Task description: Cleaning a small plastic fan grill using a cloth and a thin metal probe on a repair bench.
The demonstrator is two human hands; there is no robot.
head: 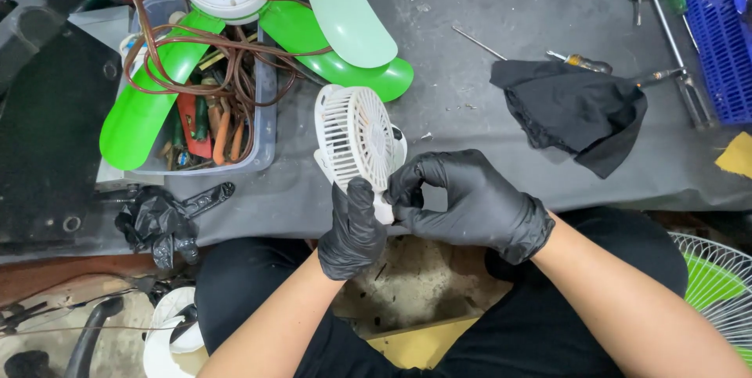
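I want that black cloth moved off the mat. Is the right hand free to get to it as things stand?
Probably not at once. The right hand and left hand both grip the small white fan. The black cloth lies in the open to the right, nothing between, so only the grip hinders it.

Small fan [356,139] between tool bin [262,143] at left and cloth [576,108] at right

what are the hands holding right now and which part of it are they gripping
Both gloved hands hold a small white handheld fan. The left hand and right hand have their grip at its lower end, below the round grille, fingertips pinching there.
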